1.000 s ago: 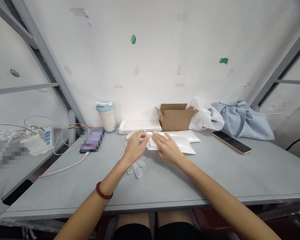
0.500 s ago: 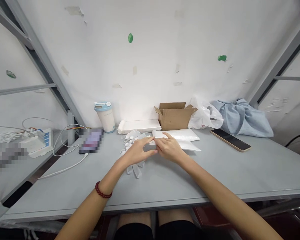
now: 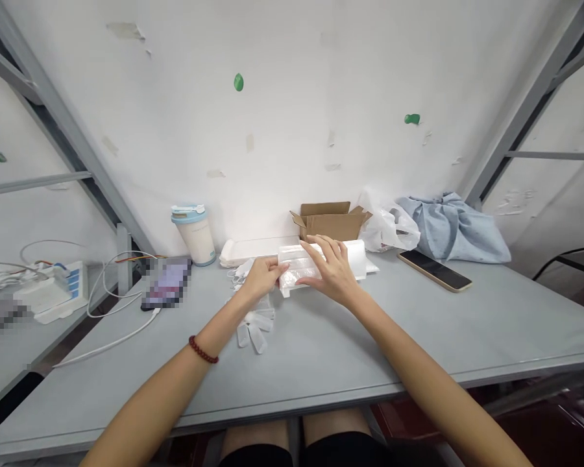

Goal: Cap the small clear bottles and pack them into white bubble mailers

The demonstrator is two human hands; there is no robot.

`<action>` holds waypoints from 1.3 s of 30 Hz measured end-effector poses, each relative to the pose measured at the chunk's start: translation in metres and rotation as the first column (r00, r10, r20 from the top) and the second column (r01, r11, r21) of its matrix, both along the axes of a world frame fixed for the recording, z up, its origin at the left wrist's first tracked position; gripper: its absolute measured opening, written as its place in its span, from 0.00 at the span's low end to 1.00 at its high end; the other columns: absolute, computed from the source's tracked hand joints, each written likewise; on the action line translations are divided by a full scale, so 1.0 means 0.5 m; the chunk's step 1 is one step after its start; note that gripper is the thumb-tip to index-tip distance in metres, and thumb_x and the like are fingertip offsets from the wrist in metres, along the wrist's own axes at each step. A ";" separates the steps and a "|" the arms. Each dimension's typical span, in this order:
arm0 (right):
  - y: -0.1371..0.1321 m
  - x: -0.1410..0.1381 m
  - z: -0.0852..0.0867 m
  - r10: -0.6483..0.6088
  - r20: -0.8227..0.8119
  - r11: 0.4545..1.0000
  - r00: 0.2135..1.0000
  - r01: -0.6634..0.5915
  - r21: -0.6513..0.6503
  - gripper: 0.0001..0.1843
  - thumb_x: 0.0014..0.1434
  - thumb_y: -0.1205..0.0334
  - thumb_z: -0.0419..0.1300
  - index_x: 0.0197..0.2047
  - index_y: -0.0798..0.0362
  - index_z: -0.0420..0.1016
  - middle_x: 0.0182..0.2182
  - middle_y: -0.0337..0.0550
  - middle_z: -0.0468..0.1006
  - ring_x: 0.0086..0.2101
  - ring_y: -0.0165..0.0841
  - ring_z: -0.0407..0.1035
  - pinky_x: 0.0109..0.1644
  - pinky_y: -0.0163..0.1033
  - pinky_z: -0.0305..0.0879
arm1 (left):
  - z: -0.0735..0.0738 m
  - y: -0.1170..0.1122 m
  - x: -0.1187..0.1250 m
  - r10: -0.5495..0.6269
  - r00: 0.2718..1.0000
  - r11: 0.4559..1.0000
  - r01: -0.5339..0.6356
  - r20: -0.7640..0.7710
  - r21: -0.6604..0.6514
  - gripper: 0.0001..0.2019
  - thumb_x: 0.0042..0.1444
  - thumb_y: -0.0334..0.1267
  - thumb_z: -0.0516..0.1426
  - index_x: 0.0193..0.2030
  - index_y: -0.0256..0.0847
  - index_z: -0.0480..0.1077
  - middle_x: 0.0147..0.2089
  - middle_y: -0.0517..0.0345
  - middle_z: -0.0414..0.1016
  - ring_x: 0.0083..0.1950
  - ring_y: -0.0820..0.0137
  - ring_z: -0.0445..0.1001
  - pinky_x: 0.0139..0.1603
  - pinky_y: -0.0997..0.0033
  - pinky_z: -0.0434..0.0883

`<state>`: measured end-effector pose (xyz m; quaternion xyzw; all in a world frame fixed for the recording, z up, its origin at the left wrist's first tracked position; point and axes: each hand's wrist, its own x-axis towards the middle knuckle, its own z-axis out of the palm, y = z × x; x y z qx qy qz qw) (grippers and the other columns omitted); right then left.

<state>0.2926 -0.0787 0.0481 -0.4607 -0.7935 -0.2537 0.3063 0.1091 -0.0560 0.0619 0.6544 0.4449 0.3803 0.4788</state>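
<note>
My left hand [image 3: 261, 279] pinches the left end of a white plastic packaging bag [image 3: 354, 259], raised a little off the table. My right hand [image 3: 335, 269] lies across the front of the bag with its fingers spread and its thumb apart. Something clear and shiny shows at the bag's left part, but I cannot make out what it is. Several small translucent white pieces [image 3: 257, 338] are heaped by my left hand, partly hidden behind it. Under the bag's right end, the corner of another white bag [image 3: 372, 266] peeks out.
Along the wall stand a cup with a blue lid [image 3: 194, 237], a stack of white bags [image 3: 253, 250], an open cardboard box [image 3: 328, 224], a white plastic bag [image 3: 392, 227] and blue cloth [image 3: 460, 227]. Phones lie left [image 3: 168, 283] and right [image 3: 435, 270]; a white cable [image 3: 111, 344] crosses the left side.
A white bag has come up off the table into my left hand, which has closed on its end. My right hand's fingers have spread over it. The view has shifted slightly right.
</note>
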 end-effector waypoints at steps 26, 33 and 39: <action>0.048 0.027 -0.044 -0.012 0.075 0.923 0.997 0.040 -0.382 0.12 0.57 0.72 0.55 0.42 0.51 0.75 0.43 0.48 0.72 0.44 0.37 0.64 0.44 0.40 0.59 | -0.002 0.077 0.077 0.087 0.934 0.966 -0.165 -0.347 -0.201 0.06 0.42 0.27 0.57 0.19 0.38 0.64 0.12 0.62 0.63 0.21 0.66 0.71 0.25 0.71 0.67; 0.043 0.023 -0.050 -0.012 -0.012 0.846 1.000 0.003 -0.534 0.14 0.54 0.69 0.59 0.45 0.52 0.73 0.47 0.49 0.68 0.44 0.37 0.64 0.45 0.42 0.62 | -0.019 0.097 0.099 0.096 0.954 0.939 -0.181 -0.283 -0.292 0.05 0.44 0.31 0.57 0.26 0.40 0.62 0.18 0.62 0.66 0.24 0.67 0.70 0.25 0.71 0.68; 0.044 0.031 -0.050 -0.088 0.042 0.861 0.995 0.097 -0.500 0.31 0.49 0.67 0.64 0.57 0.53 0.62 0.50 0.55 0.64 0.48 0.43 0.61 0.46 0.47 0.63 | -0.036 0.102 0.110 0.040 0.985 0.933 -0.098 -0.170 -0.348 0.03 0.44 0.28 0.56 0.27 0.38 0.65 0.22 0.60 0.69 0.25 0.70 0.70 0.26 0.73 0.69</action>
